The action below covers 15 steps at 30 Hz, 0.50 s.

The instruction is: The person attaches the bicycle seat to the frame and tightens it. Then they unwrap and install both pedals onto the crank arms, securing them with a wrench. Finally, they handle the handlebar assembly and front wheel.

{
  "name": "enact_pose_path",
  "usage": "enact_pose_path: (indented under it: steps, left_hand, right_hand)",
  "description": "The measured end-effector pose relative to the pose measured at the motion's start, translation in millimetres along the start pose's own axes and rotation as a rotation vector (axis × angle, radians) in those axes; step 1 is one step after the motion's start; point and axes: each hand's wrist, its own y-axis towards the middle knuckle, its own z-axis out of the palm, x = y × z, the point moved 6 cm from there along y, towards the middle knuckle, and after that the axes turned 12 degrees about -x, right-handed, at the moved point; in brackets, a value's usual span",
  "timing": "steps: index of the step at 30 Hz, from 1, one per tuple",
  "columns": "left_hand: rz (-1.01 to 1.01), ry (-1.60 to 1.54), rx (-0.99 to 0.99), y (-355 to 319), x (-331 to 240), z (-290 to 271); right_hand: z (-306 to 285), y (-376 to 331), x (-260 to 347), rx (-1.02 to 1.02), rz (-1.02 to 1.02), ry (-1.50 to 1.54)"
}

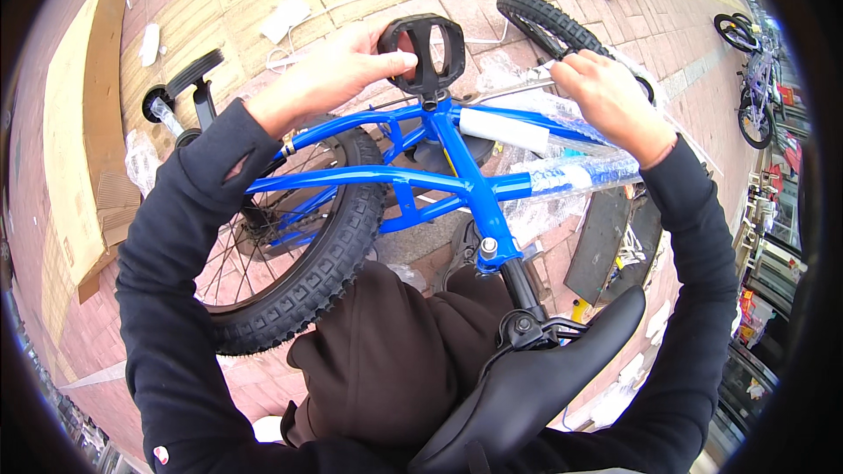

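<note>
A blue bicycle frame lies on its side across the ground in front of me. My left hand grips the black pedal, thumb on its inner edge, above the frame's crank area. My right hand is closed round the end of a long, thin metal wrench, which runs toward the base of the pedal. Whether the wrench's head sits on the pedal's spindle is too small to tell. The rear wheel, with its knobby tyre, lies at the left. The black saddle points toward my right arm.
Clear plastic wrap and white foam cover frame tubes. Training wheels and a long cardboard box lie left. Beyond my right hand is another tyre. A dark flat panel lies right; another bicycle stands farther off.
</note>
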Motion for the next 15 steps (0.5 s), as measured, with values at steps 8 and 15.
enact_pose_path:
  steps: [8,15]
  left_hand:
    - [0.015,0.029,-0.006,-1.5,-4.1,-1.9]
    - [-0.012,-0.011,-0.03,-7.0,-7.8,-2.4]
  right_hand:
    - [-31.3,2.2,43.6,-0.087,0.071,-0.07]
    - [-25.2,10.4,78.3,0.02,0.067,-0.132]
